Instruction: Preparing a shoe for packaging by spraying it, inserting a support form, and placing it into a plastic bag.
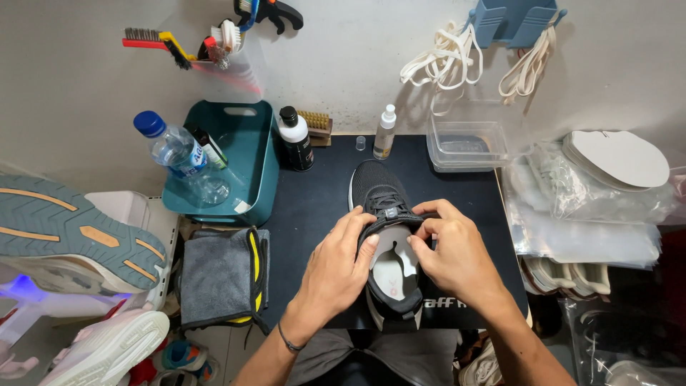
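A black mat (314,207) covers the bench — a black sneaker (382,193) sits at its centre, both hands pinching the laces: left hand (336,268) at seven o'clock, right hand (454,254) at four o'clock.

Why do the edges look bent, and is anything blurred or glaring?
Head view: wide-lens distortion bows the edges, stretching the teal-soled shoe; lighting is even with soft shadows; left hand, right hand and black shoe are sharp; a violet glow flares at the left edge.
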